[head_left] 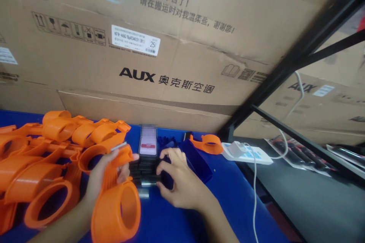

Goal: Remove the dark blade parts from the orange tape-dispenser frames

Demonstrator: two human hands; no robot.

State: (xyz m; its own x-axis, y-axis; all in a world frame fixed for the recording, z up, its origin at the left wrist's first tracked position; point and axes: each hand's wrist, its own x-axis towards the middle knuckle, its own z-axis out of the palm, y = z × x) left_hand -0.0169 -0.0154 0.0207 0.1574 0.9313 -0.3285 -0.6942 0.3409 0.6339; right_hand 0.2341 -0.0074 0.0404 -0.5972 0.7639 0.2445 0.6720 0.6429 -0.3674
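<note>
My left hand [98,176] is closed around the narrow part of an orange plastic tape dispenser [116,210], its round hub facing down toward me. A thin silvery strip [118,145] shows at the dispenser's upper end. My right hand [182,180] is curled, thumb and fingertips closing on the right end of a small black strip [149,180] with a shiny edge. That strip lies at the near side of a stack of black pieces [145,165]. A small silvery piece [143,193] lies just below it on the blue surface.
Several orange dispensers [37,167] are heaped at left. A lit phone [148,140] leans behind the black stack. Beside it are a dark blue bin [196,159], another orange dispenser [208,143] and a white power strip [256,154] with a cable. Large AUX cartons [171,57] stand behind.
</note>
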